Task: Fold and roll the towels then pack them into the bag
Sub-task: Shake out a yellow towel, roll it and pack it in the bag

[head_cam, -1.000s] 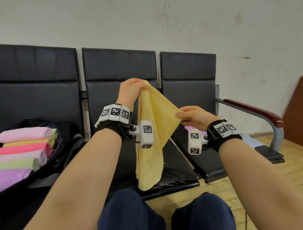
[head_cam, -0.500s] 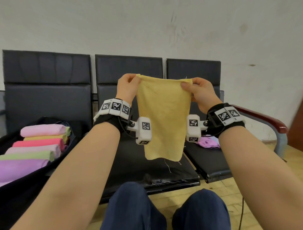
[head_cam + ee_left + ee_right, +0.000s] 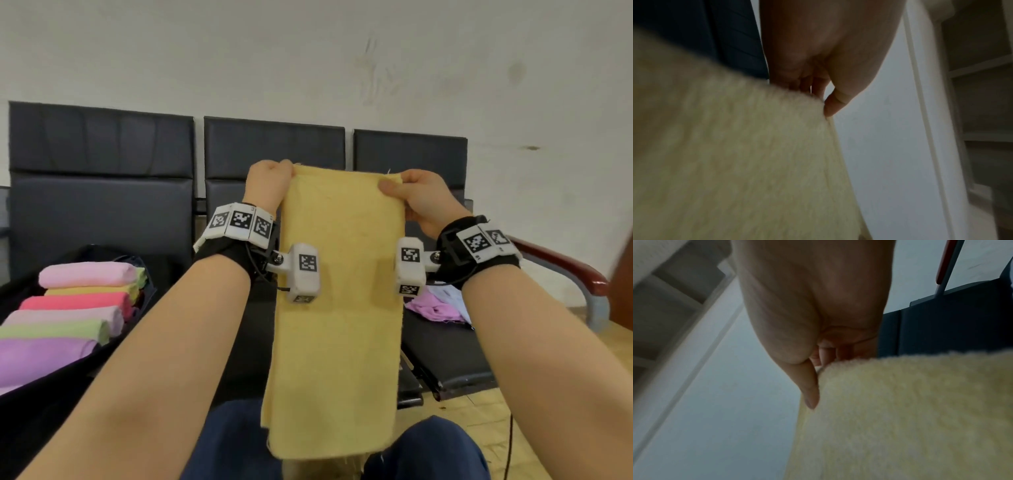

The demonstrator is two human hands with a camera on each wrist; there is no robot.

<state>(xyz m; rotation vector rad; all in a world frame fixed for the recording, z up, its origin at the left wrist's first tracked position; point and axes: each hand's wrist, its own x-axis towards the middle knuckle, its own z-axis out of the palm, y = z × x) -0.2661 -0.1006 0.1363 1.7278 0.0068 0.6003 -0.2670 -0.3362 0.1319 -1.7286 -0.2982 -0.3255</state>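
Observation:
A yellow towel [image 3: 339,308] hangs flat in front of me as a long folded strip, its lower end over my knees. My left hand [image 3: 270,185] pinches its top left corner and my right hand [image 3: 414,195] pinches its top right corner. The left wrist view shows my left hand [image 3: 824,104] pinching the towel [image 3: 735,162] at its edge. In the right wrist view my right hand [image 3: 813,386] presses its thumb on the towel [image 3: 910,418]. A black bag [image 3: 150,294] stands open on the left seat, holding several rolled towels [image 3: 75,308] in pink, yellow, green and purple.
A row of black seats [image 3: 274,154] stands against a white wall. Loose purple and white cloths [image 3: 438,305] lie on the right seat, beside a red-topped armrest [image 3: 561,267]. Wooden floor shows at the lower right.
My hands moved apart to the towel's two top corners, and the hanging towel went from a bunched diagonal to a flat, straight strip. The view also came closer to it.

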